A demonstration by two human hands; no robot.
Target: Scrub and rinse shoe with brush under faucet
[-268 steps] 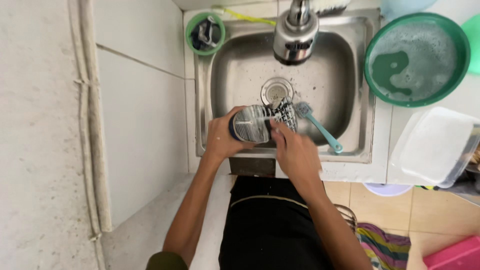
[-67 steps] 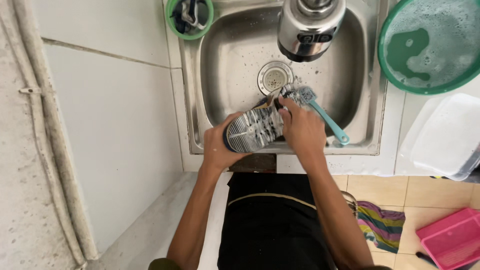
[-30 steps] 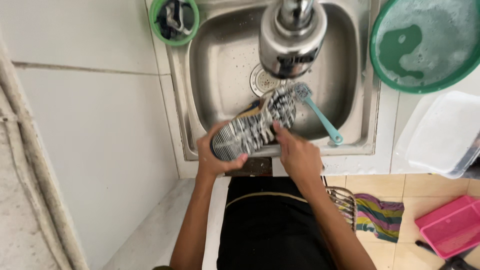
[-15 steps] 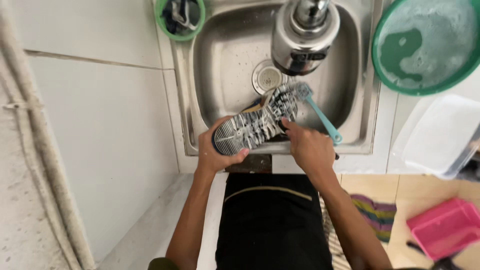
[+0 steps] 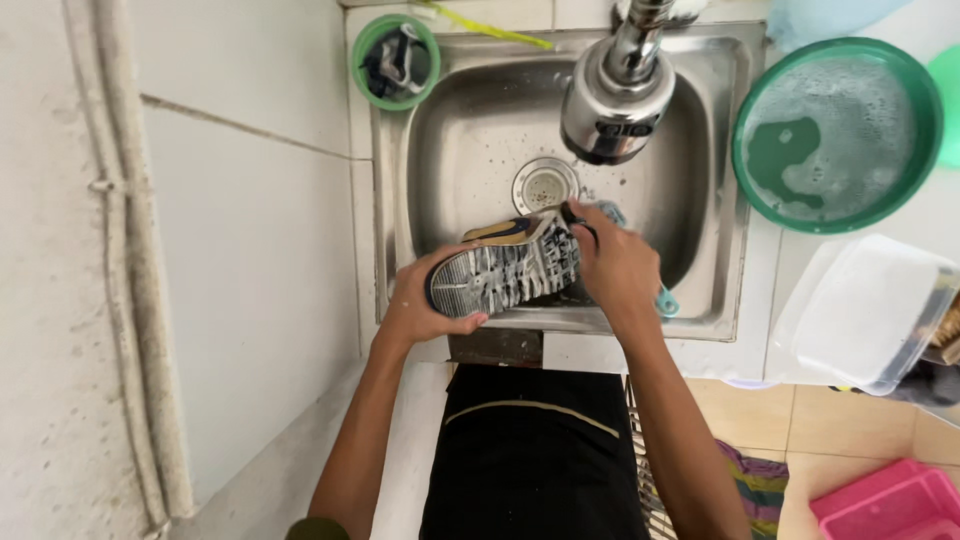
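Note:
A sports shoe (image 5: 505,270) lies sole-up over the front part of a steel sink (image 5: 455,140). My left hand (image 5: 420,305) grips its heel end at the sink's front rim. My right hand (image 5: 620,270) is closed around a teal-handled brush (image 5: 665,300) pressed against the toe end of the sole. Only the end of the brush handle and a bit of its head show past my fingers.
A steel tap head (image 5: 615,100) hangs over the drain (image 5: 545,185). A green basin of soapy water (image 5: 835,135) sits right of the sink, a clear plastic box (image 5: 865,310) below it. A small green cup (image 5: 395,60) stands at the back left. A pink crate (image 5: 885,505) lies on the floor.
The shoe has stayed sole-up over the sink front. My right hand with the brush has shifted along the sole toward the toe. The camera view has swayed slightly.

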